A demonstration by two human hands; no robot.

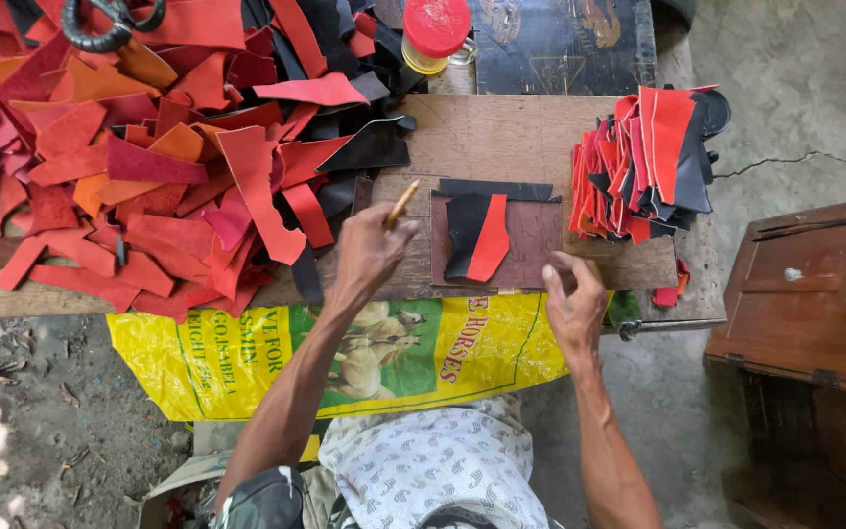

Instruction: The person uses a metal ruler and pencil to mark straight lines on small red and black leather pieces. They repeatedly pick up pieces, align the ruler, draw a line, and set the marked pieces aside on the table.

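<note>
Pencil pinched in left hand; right hand loosely curled, empty; thin floppy leather piece between, likely best lifted by edge.

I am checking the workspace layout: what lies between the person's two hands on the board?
In the head view, between left hand and right hand lies a brown rectangle bearing a black-and-red piece.
</note>
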